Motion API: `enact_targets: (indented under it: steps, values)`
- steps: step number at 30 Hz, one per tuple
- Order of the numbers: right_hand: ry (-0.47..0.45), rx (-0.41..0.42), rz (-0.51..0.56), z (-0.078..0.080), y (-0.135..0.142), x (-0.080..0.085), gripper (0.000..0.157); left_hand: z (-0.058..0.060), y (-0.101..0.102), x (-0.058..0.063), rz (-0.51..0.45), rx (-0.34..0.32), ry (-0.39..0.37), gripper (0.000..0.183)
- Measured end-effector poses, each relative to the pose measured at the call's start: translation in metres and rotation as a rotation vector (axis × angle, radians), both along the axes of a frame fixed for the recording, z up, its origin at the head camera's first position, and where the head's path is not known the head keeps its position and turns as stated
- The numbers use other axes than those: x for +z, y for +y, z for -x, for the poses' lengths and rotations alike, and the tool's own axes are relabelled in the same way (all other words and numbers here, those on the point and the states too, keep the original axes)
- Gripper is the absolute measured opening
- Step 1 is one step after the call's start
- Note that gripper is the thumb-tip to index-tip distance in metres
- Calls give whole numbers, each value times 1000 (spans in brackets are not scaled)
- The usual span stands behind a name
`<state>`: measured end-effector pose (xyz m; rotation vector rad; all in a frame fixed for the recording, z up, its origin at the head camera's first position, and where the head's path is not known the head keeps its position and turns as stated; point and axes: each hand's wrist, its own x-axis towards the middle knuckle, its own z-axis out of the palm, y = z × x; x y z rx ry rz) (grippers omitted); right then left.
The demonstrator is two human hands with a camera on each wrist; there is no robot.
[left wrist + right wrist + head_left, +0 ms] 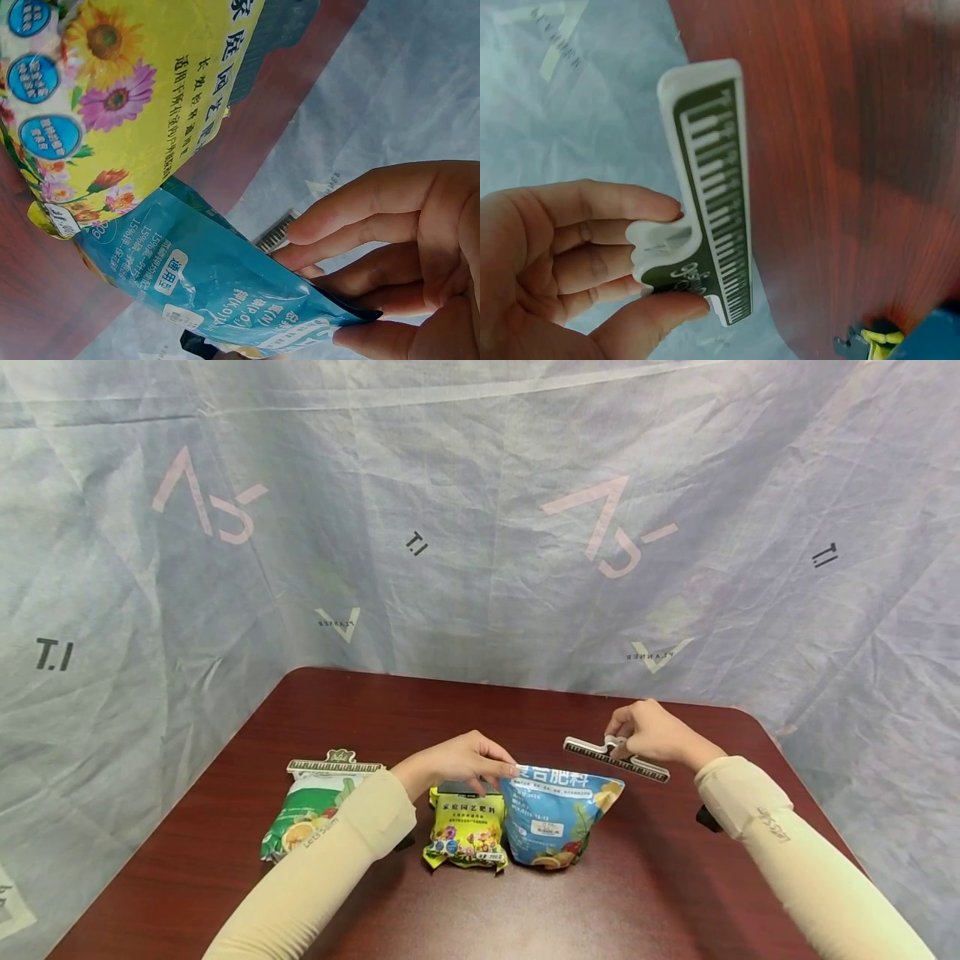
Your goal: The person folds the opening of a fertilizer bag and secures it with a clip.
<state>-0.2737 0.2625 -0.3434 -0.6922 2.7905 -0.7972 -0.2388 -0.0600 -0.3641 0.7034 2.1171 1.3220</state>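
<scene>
My left hand (465, 762) pinches the top left corner of a blue fertilizer bag (547, 822) between thumb and fingers. Seen in the left wrist view, the upper edge of this blue bag (202, 270) runs up to the pinched corner. My right hand (660, 735) grips the handle of a long bag clip (716, 202) with a piano-key pattern. In the head view, the clip (600, 754) is raised behind and to the right of the blue bag, apart from it. Close by on the left stands a yellow fertilizer bag (468, 831), partly under my left hand.
A green and white bag (307, 806) stands at the left, with a similar piano-key clip (333, 767) across its top; my left sleeve partly covers it. The yellow bag has a dark clip (281, 45) on top. Beyond the dark red table (420, 693) hangs a grey cloth (480, 568).
</scene>
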Motion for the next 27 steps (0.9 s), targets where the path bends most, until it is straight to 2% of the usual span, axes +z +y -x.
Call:
enact_targets:
  steps: [5, 15, 23, 27]
  values:
    - [2, 30, 22, -8, -9, 12, 21, -1, 1, -1, 3, 15, 3, 25]
    - [107, 100, -5, -21, -23, 31, 17, 0, 0, -1, -8, 18, -3, 25]
    - [122, 119, -1, -31, -28, 46, 19, 2, 0, -5, -7, 18, -10, 26]
    - [116, 156, 36, -35, -30, 52, 18, 1, 0, -5, -7, 22, -15, 26]
